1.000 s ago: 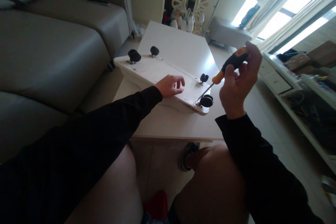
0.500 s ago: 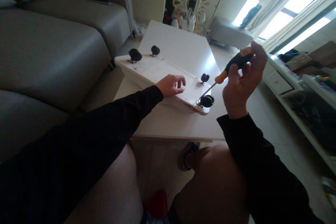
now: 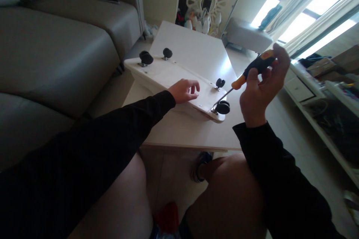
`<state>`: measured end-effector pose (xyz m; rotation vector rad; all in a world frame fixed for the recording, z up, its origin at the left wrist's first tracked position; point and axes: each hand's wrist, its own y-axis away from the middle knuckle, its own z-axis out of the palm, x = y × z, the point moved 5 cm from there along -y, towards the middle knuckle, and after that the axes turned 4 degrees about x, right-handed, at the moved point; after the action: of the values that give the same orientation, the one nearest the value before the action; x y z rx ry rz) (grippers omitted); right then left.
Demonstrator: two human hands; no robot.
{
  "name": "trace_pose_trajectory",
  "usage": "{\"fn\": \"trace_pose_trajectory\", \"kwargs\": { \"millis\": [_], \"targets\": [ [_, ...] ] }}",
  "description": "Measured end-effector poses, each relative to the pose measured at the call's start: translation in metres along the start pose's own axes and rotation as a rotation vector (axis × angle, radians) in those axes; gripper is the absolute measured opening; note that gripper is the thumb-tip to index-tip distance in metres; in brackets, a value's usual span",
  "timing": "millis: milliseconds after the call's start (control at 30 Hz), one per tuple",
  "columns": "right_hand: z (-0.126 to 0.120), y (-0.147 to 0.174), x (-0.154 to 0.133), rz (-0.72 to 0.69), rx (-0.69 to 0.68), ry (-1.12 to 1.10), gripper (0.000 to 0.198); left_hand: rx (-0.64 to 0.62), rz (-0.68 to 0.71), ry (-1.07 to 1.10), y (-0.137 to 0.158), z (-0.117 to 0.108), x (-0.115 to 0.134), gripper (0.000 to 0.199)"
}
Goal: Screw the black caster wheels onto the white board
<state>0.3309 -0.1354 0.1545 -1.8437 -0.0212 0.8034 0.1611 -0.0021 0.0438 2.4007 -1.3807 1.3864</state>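
My right hand (image 3: 260, 86) grips a yellow-and-black screwdriver (image 3: 256, 68) by its handle. The shaft slants down to the left, its tip at the metal plate of the near right caster (image 3: 223, 107). That caster is on a white board (image 3: 162, 76), lying on the table with its wheels upward. Three more black casters show: one at far right (image 3: 220, 83) and two at the left end (image 3: 146, 58). My left hand (image 3: 184, 90) rests on the board's near side, fingers loosely curled and apart, holding nothing I can see.
Beneath the board is a white table (image 3: 193, 39). A grey sofa (image 3: 56, 56) stands along the left, and a white shelf unit (image 3: 300, 87) with boxes along the right. At the back are a petal-framed mirror (image 3: 207, 0) and a grey bench (image 3: 246, 35). A red object (image 3: 167, 217) lies low between my legs.
The whole view has shifted slightly. My right hand keeps its grip, with the screwdriver tip still at the same caster plate. My left hand stays on the board.
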Motion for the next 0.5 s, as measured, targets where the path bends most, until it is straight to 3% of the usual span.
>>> {"fn": "trace_pose_trajectory", "kwargs": {
  "millis": [167, 333, 500],
  "targets": [
    [0.0006, -0.0012, 0.004, -0.081, -0.001, 0.032, 0.047, -0.011, -0.006, 0.001, -0.0004, 0.0004, -0.0011, 0.019],
    [0.0006, -0.0016, 0.0059, -0.078, -0.01, 0.107, 0.047, -0.009, -0.005, 0.0, -0.0005, 0.0003, -0.001, 0.018],
    [0.0, -0.0013, 0.0, -0.122, -0.003, 0.054, 0.044, -0.012, -0.019, 0.002, -0.0008, 0.0009, -0.0016, 0.02]
  ]
}}
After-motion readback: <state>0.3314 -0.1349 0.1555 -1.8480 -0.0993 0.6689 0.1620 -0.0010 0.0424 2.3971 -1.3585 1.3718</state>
